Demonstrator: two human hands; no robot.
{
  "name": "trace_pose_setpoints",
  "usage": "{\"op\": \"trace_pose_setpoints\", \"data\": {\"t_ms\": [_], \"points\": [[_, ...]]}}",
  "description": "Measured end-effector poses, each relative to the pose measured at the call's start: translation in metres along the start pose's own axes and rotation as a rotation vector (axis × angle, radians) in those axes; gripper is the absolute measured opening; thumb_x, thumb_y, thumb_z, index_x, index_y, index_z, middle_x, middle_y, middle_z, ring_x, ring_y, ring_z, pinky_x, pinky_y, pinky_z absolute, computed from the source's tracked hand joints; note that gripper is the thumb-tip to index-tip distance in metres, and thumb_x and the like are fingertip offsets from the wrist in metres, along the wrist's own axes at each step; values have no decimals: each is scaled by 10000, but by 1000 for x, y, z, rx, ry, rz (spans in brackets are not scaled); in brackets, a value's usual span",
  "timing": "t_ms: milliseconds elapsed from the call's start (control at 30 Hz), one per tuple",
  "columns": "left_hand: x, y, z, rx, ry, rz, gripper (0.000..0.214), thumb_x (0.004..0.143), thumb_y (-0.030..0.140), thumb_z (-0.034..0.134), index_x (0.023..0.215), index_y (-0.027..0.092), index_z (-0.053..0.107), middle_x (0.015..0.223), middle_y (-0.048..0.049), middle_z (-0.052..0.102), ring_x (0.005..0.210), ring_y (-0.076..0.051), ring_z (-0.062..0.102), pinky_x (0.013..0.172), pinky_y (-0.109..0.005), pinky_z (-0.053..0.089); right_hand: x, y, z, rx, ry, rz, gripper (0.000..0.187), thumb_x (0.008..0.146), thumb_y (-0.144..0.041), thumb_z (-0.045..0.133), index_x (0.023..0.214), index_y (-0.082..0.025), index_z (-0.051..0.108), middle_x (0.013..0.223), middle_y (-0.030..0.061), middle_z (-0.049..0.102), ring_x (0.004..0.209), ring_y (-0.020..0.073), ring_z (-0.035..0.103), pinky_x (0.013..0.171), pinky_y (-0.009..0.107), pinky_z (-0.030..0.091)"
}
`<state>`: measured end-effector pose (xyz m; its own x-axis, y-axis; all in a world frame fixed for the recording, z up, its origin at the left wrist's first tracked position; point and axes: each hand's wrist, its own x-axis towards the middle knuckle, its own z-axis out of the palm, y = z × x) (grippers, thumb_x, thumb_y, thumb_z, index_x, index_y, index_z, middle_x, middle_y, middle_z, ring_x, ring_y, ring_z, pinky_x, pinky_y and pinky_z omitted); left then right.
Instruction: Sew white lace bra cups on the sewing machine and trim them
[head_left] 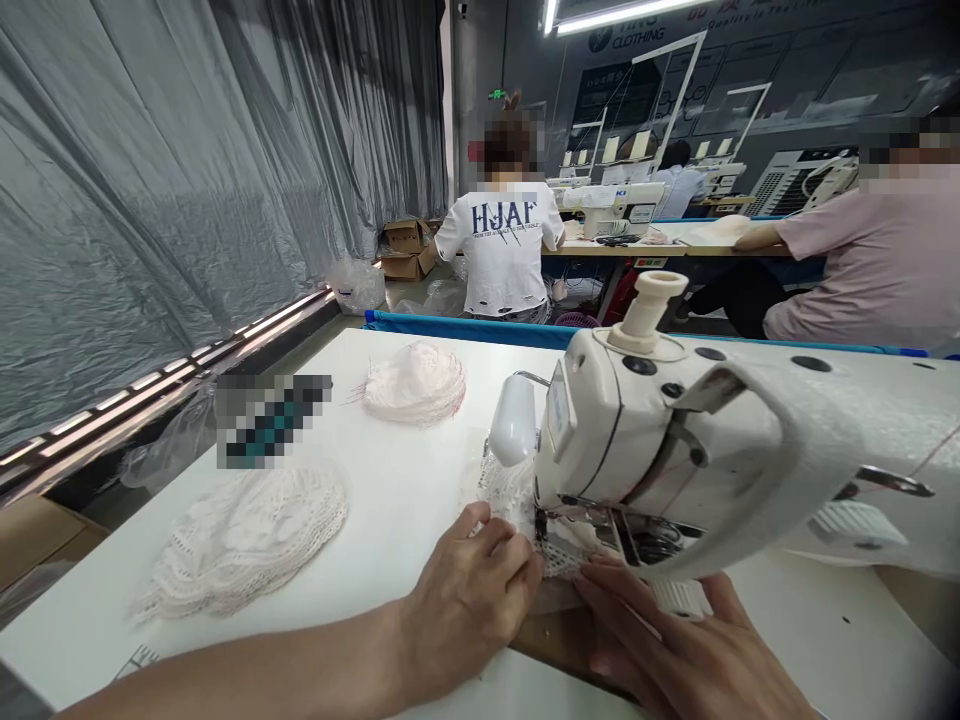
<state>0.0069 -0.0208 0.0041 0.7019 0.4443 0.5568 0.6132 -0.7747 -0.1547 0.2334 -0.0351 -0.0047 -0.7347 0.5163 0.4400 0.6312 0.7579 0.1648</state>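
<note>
A piece of white lace fabric lies under the needle area of a white sewing machine. My left hand is closed, with curled fingers gripping the lace at the left of the presser foot. From the right, my right hand reaches in with its fingers stretched out and apart, the fingertips touching the lace's near right edge. Part of this hand is hidden behind the machine head. More of the lace extends behind my left fingers, beneath a pale rounded lamp-like part.
White lace pieces are stacked at the table's left, and pale pink-white pieces lie farther back. A blurred dark object sits near the left edge. Beyond the blue-edged table, a person in a white shirt sits before another machine.
</note>
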Motion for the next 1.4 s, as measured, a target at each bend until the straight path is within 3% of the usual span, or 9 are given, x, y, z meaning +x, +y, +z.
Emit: {"op": "trace_pose_setpoints", "data": {"t_ms": [467,600,700,833,967,1067,1233,1300,1400], "points": [[1,-5,-5,95,-58,-2,171,837,-19,473,908,76,597,824,-35,607,843,-139,565,895,-342,401,5,4,-1,-93,50,5,325,984,-294,314,1137,-167,572,909,60,749,798,207,685,815,412,313],[3,-16,-5,72,-126,-34,90,902,163,502,890,108,572,870,-49,608,916,-171,562,923,-366,376,-2,8,5,-170,-20,-18,270,967,-274,372,1073,-174,598,967,75,736,874,235,672,869,455,285],[4,-29,-1,40,-126,-95,264,902,371,521,961,116,553,953,-59,611,941,-196,559,929,-407,360,-4,11,8,-192,-8,-25,260,955,-306,424,1089,-178,606,1003,80,729,916,246,661,873,449,301],[-2,-34,-9,21,-244,-229,306,889,417,520,891,115,572,829,-49,603,750,-185,545,717,-341,391,3,7,6,-167,43,-49,307,955,-343,446,1164,-164,583,1025,78,725,857,205,671,831,381,342],[-16,-25,-42,-140,-330,-253,355,897,425,506,693,144,583,654,4,541,603,-132,476,658,-293,338,15,-16,-5,20,100,58,264,978,-320,389,1037,-201,617,990,64,713,871,206,649,819,372,369],[-28,-22,-66,-215,-282,-252,355,875,469,523,734,155,610,750,-6,580,734,-141,515,741,-300,331,24,-39,-10,169,79,54,288,930,-438,463,955,-193,612,1072,116,654,973,246,595,796,356,416],[-60,6,-78,-248,-278,-106,544,796,633,522,977,124,582,894,-41,595,811,-160,525,865,-341,337,18,-75,1,140,162,-140,837,805,-757,352,1246,-63,505,1233,227,574,1157,332,487,886,436,409],[-77,28,-79,-187,-254,-72,629,765,668,531,988,82,576,831,-48,576,758,-174,512,818,-350,361,8,-92,2,89,160,-172,778,840,-713,345,1247,-73,519,1195,201,619,1111,330,522,884,452,403],[-100,62,-82,-66,-104,-20,375,855,373,547,1022,39,586,790,-59,582,725,-174,507,749,-337,366,-8,-121,-8,74,93,-142,438,915,-419,444,1201,-109,562,1144,133,670,998,276,597,833,407,421]]}}
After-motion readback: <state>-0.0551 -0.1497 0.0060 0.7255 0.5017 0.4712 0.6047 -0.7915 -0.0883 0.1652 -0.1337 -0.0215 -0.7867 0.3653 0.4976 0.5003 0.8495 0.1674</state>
